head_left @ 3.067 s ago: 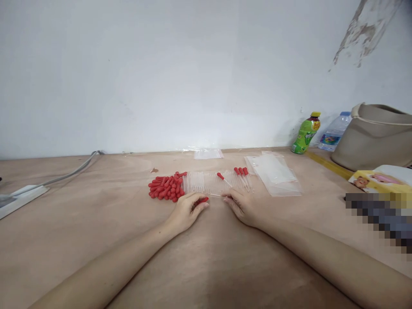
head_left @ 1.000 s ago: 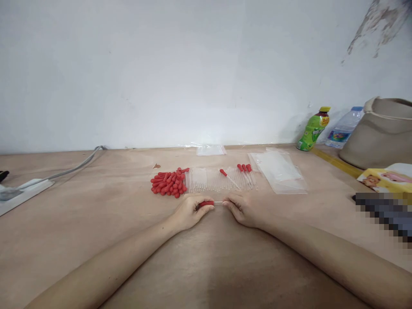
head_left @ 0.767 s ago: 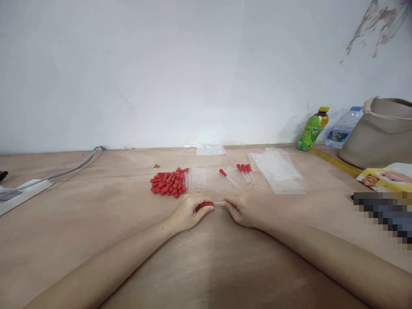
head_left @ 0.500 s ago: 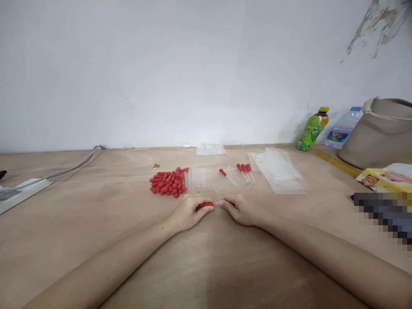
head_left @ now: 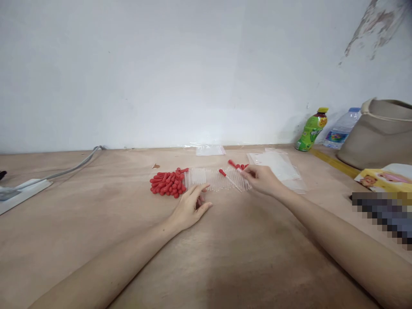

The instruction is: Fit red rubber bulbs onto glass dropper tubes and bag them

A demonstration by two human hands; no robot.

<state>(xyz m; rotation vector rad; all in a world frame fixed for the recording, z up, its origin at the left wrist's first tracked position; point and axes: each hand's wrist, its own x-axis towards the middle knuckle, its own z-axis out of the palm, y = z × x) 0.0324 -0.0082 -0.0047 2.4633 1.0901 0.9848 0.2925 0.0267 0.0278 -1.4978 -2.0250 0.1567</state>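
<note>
Between its thumb and fingers, my right hand [head_left: 262, 178] pinches a dropper [head_left: 234, 164] with a red rubber bulb, the bulb pointing up and left. It hovers over the right end of a row of clear glass tubes [head_left: 214, 179]. Just behind it, several red-bulbed droppers [head_left: 243, 166] are partly hidden. One more dropper [head_left: 222, 172] lies slantwise across the tubes. My left hand [head_left: 191, 208] rests on the table in front of the tubes, thumb and fingers apart, holding nothing. A heap of red rubber bulbs [head_left: 167, 182] lies left of the tubes.
Clear plastic bags [head_left: 278, 167] lie right of the tubes, another bag [head_left: 210, 150] by the wall. On the right stand a green bottle [head_left: 312, 131], a water bottle [head_left: 343, 128] and a beige basket [head_left: 378, 133]. A power strip [head_left: 28, 191] with a cable is at left.
My left hand has let go of the dropper's red bulb and opened. My right hand has carried the dropper away to the right, toward the other finished-looking droppers.
</note>
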